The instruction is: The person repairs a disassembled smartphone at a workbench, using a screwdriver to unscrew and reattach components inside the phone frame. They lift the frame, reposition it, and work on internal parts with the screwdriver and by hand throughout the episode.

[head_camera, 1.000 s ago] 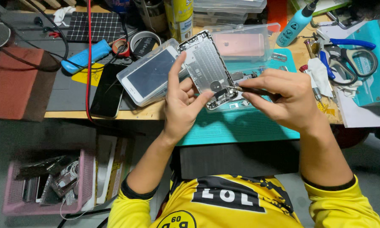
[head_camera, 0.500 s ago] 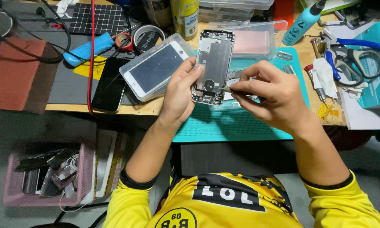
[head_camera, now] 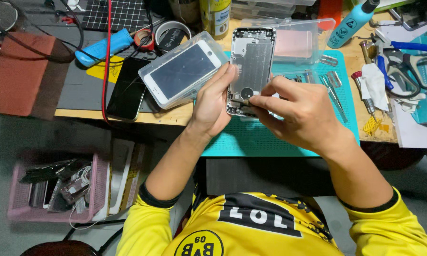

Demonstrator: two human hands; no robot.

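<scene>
Right hand (head_camera: 303,116): fingers pinched together, tips pressed to the lower end of the phone housing (head_camera: 251,66), beside its round cut-out. Whether a small part or tool sits in the pinch cannot be told.

Left hand (head_camera: 213,106): clasped on the housing's left edge and lower corner, thumb along the side, holding it off the surface.

Phone housing: grey, opened shell, inner face toward the camera; long axis running away from the person, near end between the two hands, far end clear of both. It lies straight ahead of the right fingertips and touches them; the left hand is equally close, on the opposite flank.

Beneath: teal mat (head_camera: 270,142) on the bench (head_camera: 175,116).

Left of the housing: white phone screen in a clear tray (head_camera: 182,71), tilted; further left a black phone (head_camera: 125,95).

Right: tweezers (head_camera: 334,97), well apart from the hands.
</scene>
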